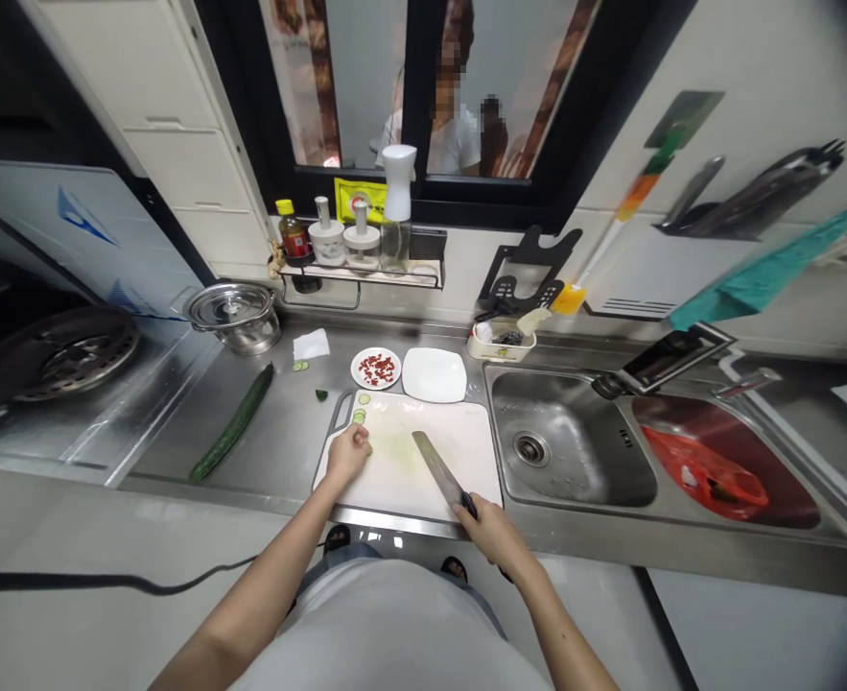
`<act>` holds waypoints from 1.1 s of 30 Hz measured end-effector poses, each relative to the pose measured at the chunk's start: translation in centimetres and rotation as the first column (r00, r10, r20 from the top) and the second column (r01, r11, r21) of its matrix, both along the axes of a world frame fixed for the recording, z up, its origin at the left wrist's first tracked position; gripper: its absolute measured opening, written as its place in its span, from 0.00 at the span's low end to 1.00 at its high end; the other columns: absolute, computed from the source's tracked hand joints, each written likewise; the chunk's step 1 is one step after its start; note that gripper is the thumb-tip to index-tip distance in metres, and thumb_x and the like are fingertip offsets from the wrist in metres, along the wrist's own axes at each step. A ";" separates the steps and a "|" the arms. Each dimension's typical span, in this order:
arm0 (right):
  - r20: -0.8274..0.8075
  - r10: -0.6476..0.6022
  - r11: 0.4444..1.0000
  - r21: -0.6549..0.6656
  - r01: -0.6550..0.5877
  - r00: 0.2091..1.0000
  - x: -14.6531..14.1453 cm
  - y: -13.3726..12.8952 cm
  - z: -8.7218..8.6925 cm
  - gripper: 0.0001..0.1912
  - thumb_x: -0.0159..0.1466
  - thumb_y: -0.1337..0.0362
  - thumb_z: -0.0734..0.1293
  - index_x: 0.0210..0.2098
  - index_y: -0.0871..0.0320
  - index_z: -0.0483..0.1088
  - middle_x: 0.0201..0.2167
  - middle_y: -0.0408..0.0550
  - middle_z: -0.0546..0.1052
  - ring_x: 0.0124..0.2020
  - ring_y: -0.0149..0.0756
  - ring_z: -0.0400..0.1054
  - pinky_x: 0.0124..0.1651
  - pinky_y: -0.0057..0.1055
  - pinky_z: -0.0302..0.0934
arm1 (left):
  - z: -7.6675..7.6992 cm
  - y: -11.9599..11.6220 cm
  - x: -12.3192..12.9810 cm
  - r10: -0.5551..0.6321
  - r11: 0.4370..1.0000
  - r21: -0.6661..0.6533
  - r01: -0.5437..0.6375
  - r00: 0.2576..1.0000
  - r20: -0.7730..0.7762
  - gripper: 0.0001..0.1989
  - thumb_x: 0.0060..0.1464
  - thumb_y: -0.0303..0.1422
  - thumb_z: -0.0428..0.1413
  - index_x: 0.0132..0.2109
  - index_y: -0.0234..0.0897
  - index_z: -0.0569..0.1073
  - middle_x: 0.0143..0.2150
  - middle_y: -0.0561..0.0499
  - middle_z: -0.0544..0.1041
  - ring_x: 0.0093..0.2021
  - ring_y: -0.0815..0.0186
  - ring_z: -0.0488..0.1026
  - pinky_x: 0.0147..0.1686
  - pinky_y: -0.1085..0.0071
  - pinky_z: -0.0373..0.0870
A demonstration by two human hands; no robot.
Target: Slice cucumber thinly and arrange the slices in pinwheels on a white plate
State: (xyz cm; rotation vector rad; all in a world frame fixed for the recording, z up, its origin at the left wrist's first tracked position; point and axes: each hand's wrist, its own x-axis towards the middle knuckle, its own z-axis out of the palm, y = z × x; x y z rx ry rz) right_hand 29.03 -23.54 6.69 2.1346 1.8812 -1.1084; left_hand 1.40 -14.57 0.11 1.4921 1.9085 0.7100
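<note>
My left hand (349, 455) is closed over the left side of the white cutting board (458, 422), fingers curled together. Green cucumber slices peek out at its fingertips, mostly hidden by the hand. Just beyond it lie more cucumber slices (359, 416) and a single slice (364, 398) near the board's handle. In my right hand (493, 531) is the black handle of a kitchen knife (437, 470). Its broad blade points away and to the left, low over the board's middle, where the surface looks wet and greenish. Whether the blade touches the board I cannot tell.
A whole cucumber (233, 424) lies left on the steel counter, near a lidded pot (240, 321). Behind the board stand a plate of chopped red pieces (356, 367) and a white plate (434, 374). A double sink (574, 494) adjoins on the right, a red bag (711, 475) inside.
</note>
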 end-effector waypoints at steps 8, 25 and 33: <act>-0.013 0.044 0.999 -0.002 -0.044 0.999 -0.5 0.8 0.5 0.17 0.67 0.55 0.55 0.45 0.58 0.68 0.33 0.50 0.77 0.34 0.35 0.70 0.34 0.25 0.56 | -1.6 -1.1 -2.5 0.088 0.996 -0.012 -0.088 0.996 -0.020 0.14 0.47 0.24 0.52 0.43 0.39 0.69 0.28 0.57 0.72 0.28 0.71 0.68 0.29 0.77 0.58; 0.001 0.037 0.999 -0.019 -0.037 0.999 -0.4 0.9 0.5 0.18 0.67 0.53 0.56 0.46 0.58 0.68 0.36 0.51 0.77 0.38 0.36 0.70 0.36 0.26 0.57 | -1.8 -1.2 -3.7 0.057 0.989 -0.117 -0.086 0.971 -0.233 0.15 0.50 0.28 0.53 0.46 0.42 0.71 0.33 0.53 0.77 0.36 0.64 0.73 0.34 0.73 0.61; 0.008 0.017 1.000 -0.017 -0.017 1.000 -0.7 0.9 0.8 0.16 0.67 0.55 0.56 0.43 0.58 0.68 0.35 0.50 0.77 0.34 0.35 0.70 0.33 0.26 0.56 | -1.2 2.1 -3.5 0.113 0.992 -0.042 -0.122 0.977 -0.182 0.15 0.52 0.33 0.54 0.48 0.42 0.72 0.39 0.51 0.78 0.40 0.66 0.73 0.36 0.74 0.62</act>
